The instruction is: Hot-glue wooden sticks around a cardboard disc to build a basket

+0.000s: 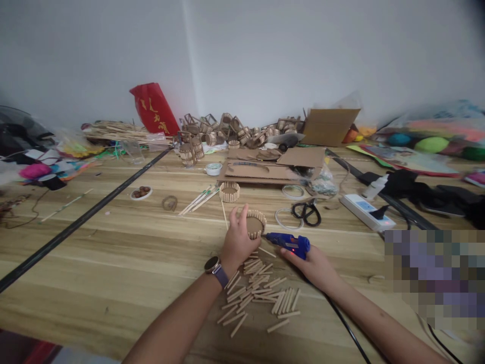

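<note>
My left hand (237, 240) is closed around a small round basket (256, 224) made of a cardboard disc ringed with short wooden sticks, held tilted on the table. My right hand (311, 263) grips a blue hot glue gun (290, 242) whose nozzle points left and touches the basket's side. A red light glows on the gun, and its black cord runs back along my right arm. A loose pile of short wooden sticks (259, 296) lies on the table just below both hands. A watch sits on my left wrist.
A finished stick ring (229, 191) and long skewers (199, 199) lie beyond the hands. Black scissors (306, 212), white rings, a power strip (367, 211), cardboard sheets (261, 169) and several finished baskets (227, 131) crowd the back. A black bar (87, 215) crosses the table's left side.
</note>
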Action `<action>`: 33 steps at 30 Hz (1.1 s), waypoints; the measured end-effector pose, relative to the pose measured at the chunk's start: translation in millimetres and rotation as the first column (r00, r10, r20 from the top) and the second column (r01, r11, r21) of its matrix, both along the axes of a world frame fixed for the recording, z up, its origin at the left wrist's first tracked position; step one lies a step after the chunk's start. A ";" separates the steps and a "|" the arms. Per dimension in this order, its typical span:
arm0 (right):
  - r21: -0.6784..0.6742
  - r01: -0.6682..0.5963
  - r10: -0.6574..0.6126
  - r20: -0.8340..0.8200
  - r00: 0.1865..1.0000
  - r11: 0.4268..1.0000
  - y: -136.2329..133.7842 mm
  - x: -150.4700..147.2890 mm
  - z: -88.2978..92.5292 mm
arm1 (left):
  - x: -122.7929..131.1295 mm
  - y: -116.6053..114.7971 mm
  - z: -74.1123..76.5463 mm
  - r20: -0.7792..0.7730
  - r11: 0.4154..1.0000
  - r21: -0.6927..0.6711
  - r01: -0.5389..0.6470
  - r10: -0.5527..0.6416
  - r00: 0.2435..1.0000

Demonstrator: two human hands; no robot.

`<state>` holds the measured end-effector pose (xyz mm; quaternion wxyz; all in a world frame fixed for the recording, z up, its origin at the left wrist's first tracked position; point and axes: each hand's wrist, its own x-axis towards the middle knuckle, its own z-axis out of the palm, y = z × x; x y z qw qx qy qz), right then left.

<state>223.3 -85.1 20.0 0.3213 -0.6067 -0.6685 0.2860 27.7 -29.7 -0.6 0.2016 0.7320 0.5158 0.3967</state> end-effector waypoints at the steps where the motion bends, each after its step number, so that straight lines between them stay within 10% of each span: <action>1: 0.003 0.002 -0.002 -0.003 1.000 1.000 0.0 -0.1 -0.1 | 0.0 -0.1 0.2 -0.002 1.000 -0.003 -0.002 0.002 1.000; 23: -0.021 0.064 -0.066 -0.127 0.990 0.998 -0.7 -0.7 -1.8 | -0.3 1.1 -1.4 -0.014 1.000 -0.003 -0.001 0.000 1.000; 33: -0.356 0.287 -0.435 -0.467 0.770 0.890 11.9 42.3 -3.3 | -0.1 -0.3 1.6 -0.034 0.999 -0.032 -0.016 0.015 0.999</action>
